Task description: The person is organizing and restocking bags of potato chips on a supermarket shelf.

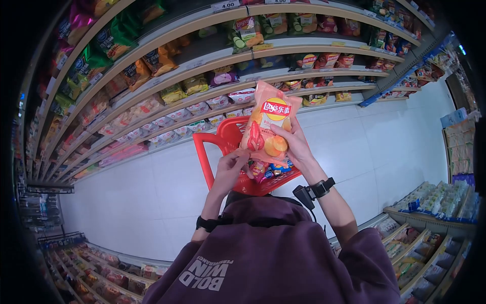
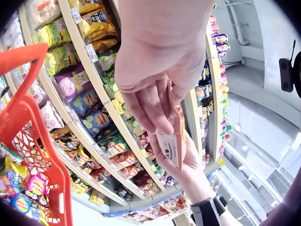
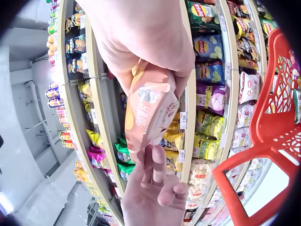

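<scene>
A pink Lay's chip bag (image 1: 269, 121) is held up above a red basket (image 1: 203, 152), its printed front visible in the head view. The right hand (image 1: 294, 147) grips the bag's right side, thumb across the front. At the bag's lower left corner the left hand (image 1: 234, 169) pinches the edge between thumb and fingers. In the left wrist view the bag (image 2: 175, 141) is seen edge-on between the left hand (image 2: 162, 61) and the right hand (image 2: 188, 165). The right wrist view shows the right hand (image 3: 141, 42) around the bag (image 3: 150, 106), with the left hand (image 3: 155, 197) touching its other end.
Several snack bags (image 1: 260, 171) lie inside the basket, below the hands. Long curved shelves (image 1: 202, 61) of chip bags run across the front and left. More shelves (image 1: 420, 253) stand at the lower right and lower left. White tiled floor (image 1: 349, 147) lies between them.
</scene>
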A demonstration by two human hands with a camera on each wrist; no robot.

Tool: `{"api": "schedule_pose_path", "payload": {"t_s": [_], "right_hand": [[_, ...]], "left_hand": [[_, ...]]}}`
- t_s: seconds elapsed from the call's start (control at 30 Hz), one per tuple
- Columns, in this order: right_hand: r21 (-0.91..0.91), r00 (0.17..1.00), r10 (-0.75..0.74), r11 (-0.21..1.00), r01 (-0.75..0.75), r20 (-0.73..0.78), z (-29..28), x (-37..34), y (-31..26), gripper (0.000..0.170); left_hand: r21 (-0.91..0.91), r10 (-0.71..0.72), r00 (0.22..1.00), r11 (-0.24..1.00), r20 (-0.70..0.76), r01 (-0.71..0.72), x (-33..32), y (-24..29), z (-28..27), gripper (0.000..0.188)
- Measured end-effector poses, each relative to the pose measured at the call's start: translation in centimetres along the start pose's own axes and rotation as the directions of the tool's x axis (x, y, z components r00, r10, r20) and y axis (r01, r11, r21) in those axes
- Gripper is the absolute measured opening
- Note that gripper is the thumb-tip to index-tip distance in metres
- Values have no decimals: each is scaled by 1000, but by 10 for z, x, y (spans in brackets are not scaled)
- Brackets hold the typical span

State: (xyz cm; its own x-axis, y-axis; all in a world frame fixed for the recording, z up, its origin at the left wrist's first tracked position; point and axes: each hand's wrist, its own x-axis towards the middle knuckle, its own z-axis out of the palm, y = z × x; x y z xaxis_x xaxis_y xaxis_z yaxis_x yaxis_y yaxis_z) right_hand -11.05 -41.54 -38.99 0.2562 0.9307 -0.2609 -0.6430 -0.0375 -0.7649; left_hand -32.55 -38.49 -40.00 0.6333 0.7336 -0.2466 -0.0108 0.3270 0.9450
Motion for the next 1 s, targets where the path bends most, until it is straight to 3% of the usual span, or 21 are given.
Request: {"api": "schedule_pose_path", "payload": {"t_s": [0.2,0.27,0.33,0.4,0.43,0.5,0.53,0.6,0.7,0.8,0.83,0.93,1.0], "right_hand": [[-189,994,-87,977,98,64,-10,4,4,47],[-163,996,-57,984,67,65,3,-8,-4,52],[-271,993,-43,960,72,110,2,-8,2,67],[-367,988,68,930,-11,141,8,-14,-1,85],[-401,981,47,916,33,188,-2,-8,20,82],[-483,954,81,873,71,288,9,-23,8,77],[-366,927,139,931,-2,347,4,-22,17,75],[-404,938,130,915,11,320,1,-25,19,75],[-330,928,109,944,15,357,-4,-22,35,75],[-543,962,-43,819,188,269,-7,-12,63,72],[-706,970,-81,672,222,228,-13,-13,67,79],[-372,937,220,922,-109,270,7,-33,31,91],[-461,914,197,887,-12,355,4,-27,41,100]], "left_hand": [[31,114,974,993,-198,-110,8,-7,-12,41],[106,109,983,990,-150,-94,11,-3,-16,43],[13,37,991,999,-128,-36,11,2,-12,43],[-121,112,992,986,-59,-119,19,-3,-1,48],[-57,67,996,996,-51,-70,20,-3,1,45],[8,-19,1000,1000,10,19,16,14,7,44],[9,-30,1000,1000,6,30,18,17,8,43],[-10,-41,998,999,50,41,17,14,5,38],[-101,-68,995,993,-72,61,19,11,8,31],[-158,-15,996,987,-85,2,22,6,3,27],[-180,-2,993,984,-119,-20,23,4,1,27],[-242,-39,966,970,-256,-25,28,0,0,28],[-238,-33,971,971,-239,-26,27,-2,-3,30]]}}
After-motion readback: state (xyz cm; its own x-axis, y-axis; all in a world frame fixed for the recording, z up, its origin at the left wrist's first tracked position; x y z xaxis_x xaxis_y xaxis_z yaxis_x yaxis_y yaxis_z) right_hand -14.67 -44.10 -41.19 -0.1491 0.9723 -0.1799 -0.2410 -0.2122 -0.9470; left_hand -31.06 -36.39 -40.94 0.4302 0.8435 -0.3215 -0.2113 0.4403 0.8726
